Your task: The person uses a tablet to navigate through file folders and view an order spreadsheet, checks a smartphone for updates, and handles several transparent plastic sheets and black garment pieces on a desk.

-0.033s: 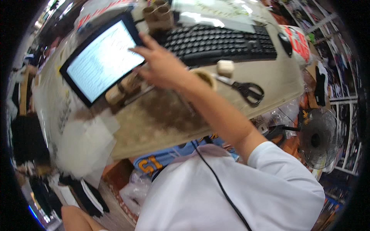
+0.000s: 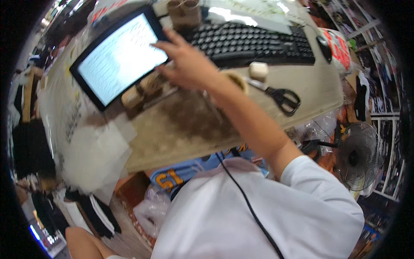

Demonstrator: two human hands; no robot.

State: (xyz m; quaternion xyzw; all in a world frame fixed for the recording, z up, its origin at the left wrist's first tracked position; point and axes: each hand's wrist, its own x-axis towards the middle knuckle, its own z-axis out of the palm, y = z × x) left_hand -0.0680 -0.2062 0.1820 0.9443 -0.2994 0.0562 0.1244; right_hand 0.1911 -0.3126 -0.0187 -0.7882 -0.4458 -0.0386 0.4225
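Observation:
My right hand [image 2: 187,62] reaches across the table with its fingers spread and holds nothing. Its fingertips are over the right edge of a black-framed tablet-like screen [image 2: 120,58], which is lit white with lines of text. Whether a fingertip presses the glass is hard to tell. Under and beside the hand are small tan blocks or rolls [image 2: 132,97], partly covered and blurred. A roll of tape [image 2: 236,82] sits partly behind my forearm. Black-handled scissors [image 2: 282,100] lie right of it. My left hand is out of view.
A black keyboard [image 2: 254,43] stands behind my wrist, with a dark mouse [image 2: 323,48] at its right. A small white block [image 2: 258,70] lies before the keyboard. Translucent plastic sheets [image 2: 97,157] hang over the table's left edge. A fan [image 2: 355,156] stands at the right.
The whole view has shifted slightly, so the table things sit a little higher and further right. My right hand stays over the screen's right edge, fingers still spread.

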